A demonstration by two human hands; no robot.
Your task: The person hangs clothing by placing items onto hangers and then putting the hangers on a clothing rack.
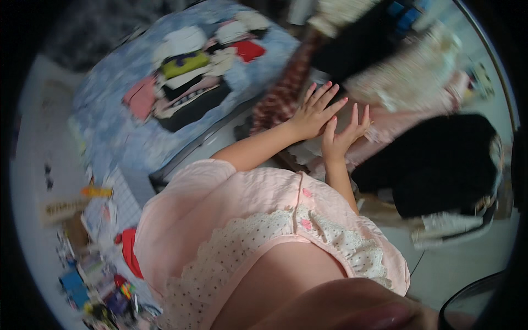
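My left hand (315, 112) is held up in front of my body with its fingers apart and nothing in it. Just beside it is my right hand (345, 134), also empty, with fingers spread. The two hands are very close together; whether they touch is hard to tell. Beyond them lies a reddish-brown patterned fabric (284, 88). A pale lacy garment (412, 70), blurred, is past my right hand, with a light pink fabric (394, 123) below it. A large black garment (433, 165) drapes at the right.
A bed with a blue mottled sheet (119, 78) stands at upper left. It bears a pile of folded clothes (187, 84), a pink folded cloth (141, 97) and a red one (249, 50). Cluttered small items (103, 284) fill a surface at lower left. Tiled floor (453, 264) shows at lower right.
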